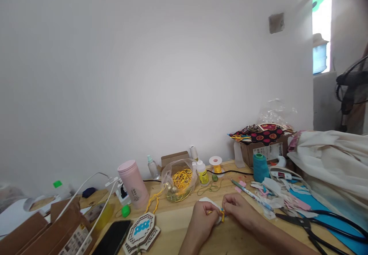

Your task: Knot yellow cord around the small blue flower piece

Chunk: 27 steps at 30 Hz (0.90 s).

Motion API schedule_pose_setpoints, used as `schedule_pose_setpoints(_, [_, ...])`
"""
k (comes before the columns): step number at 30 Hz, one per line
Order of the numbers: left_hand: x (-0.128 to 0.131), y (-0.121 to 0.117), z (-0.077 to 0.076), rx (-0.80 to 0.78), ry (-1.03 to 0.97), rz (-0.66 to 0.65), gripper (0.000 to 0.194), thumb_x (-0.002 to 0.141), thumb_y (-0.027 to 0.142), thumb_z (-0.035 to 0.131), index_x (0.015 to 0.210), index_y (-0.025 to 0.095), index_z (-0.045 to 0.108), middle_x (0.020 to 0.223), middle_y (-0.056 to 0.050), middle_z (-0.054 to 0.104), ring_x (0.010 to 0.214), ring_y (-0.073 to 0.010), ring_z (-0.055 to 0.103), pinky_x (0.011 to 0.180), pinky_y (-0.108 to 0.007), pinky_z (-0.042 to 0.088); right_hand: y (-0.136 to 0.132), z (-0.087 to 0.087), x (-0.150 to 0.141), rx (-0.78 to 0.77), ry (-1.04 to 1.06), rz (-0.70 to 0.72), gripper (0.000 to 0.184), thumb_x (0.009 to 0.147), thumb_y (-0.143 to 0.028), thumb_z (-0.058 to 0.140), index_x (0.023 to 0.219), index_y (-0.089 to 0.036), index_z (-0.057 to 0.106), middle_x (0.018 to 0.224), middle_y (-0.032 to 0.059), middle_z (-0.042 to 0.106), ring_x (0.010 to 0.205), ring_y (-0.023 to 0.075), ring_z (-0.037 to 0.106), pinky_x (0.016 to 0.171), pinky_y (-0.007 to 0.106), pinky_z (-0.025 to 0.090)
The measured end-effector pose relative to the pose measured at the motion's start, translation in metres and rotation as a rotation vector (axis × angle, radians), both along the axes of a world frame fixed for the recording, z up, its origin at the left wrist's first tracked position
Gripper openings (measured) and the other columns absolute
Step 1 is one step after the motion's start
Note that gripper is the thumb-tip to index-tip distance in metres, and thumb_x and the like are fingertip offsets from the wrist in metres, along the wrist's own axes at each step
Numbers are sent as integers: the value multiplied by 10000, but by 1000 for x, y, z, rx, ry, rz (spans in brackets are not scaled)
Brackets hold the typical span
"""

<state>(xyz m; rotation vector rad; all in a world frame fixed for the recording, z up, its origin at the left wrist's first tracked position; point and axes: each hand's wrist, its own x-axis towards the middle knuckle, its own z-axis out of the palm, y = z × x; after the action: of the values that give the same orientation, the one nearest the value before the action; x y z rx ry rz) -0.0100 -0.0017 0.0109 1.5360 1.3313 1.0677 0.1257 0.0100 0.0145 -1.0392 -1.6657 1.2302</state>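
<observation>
Craft piece (222,216): small, yellow w/ a bit of blue, sitting betw. the two hands just above the table (169,228); fingers are hiding much of it.
L hand (201,218): thumb & fingers are pinching the craft piece at its L side.
R hand (240,209): thumb & fingertips are pressing together at the blue edge; can't tell if thread or anything else is sitting in the pinch.
White sheet (209,200): lying behind/under the L fingers, paper or cloth, can't tell.
Slip risk: pinch is covering v. little of the craft piece, so an uneven pull is prob. risking a twist or a drop.
Shears (306,224): lying R, tip pointing twd the R forearm; a careless sideways sweep is maybe risking a scratch.
Pen (247,192): resting just beyond the R hand; a knuckle bump is prob. enough to roll it.
Scraps (273,189): lying loose near the pen; anything tiny dropped there is likely getting lost among similar colours.
Green cord (212,188): looping loosely behind the hands; reaching over is risking a snag, cause = slack loops.
Squeeze bottle (202,175): standing by the bag of yellow cord (182,179); an elbow or cord tug is poss. tipping it.
</observation>
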Motion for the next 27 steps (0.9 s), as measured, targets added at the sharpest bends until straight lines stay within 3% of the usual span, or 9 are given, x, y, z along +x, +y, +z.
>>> schedule_pose_setpoints(6, [-2, 2, 2, -54, -201, -35, 219, 577, 301, 594, 586, 91, 656, 459, -20, 577, 415, -85, 427, 435, -194, 289, -2, 7, 3, -115, 130, -25, 77, 575, -177, 360, 505, -176, 392, 369, -98, 259, 342, 48, 177, 362, 179, 144])
schedule_pose_setpoints(11, [-5, 3, -1, -44, -216, -57, 305, 550, 369, 636, 609, 72, 663, 514, -55, 608, 465, -104, 464, 481, -212, 329, -1, 11, 3, -74, 113, -8, 65, 543, -177, 408, 528, -147, 465, 434, -67, 384, 398, 52, 293, 398, 167, 213])
schedule_pose_setpoints(16, [-5, 4, -5, -18, -173, -48, 298, 572, 373, 620, 609, 79, 650, 485, -23, 568, 434, -77, 415, 441, -188, 295, -1, 10, 4, 124, -117, -74, 127, 599, -215, 449, 581, -138, 548, 488, -30, 467, 471, 91, 395, 441, 185, 260])
schedule_pose_setpoints(20, [-4, 3, -1, 8, -110, -11, 307, 589, 359, 610, 761, 107, 647, 405, 34, 499, 359, -51, 327, 381, -168, 238, -4, 10, 9, 342, -370, -158, 170, 663, -228, 448, 651, -180, 611, 525, -17, 547, 505, 110, 450, 467, 196, 277])
schedule_pose_setpoints(25, [-4, 1, 5, 45, -145, -79, 253, 593, 330, 611, 705, 114, 681, 657, -70, 647, 549, -133, 513, 519, -220, 374, -5, 11, 12, 425, -447, -132, 190, 714, -275, 443, 678, -200, 614, 586, -11, 597, 543, 120, 494, 491, 202, 307])
schedule_pose_setpoints(27, [-4, 1, 6, 36, -143, -92, 243, 593, 322, 612, 692, 113, 687, 644, -73, 653, 562, -147, 523, 534, -232, 380, -5, 11, 12, 454, -460, -129, 193, 730, -267, 432, 679, -201, 607, 599, -13, 596, 558, 119, 497, 502, 204, 313])
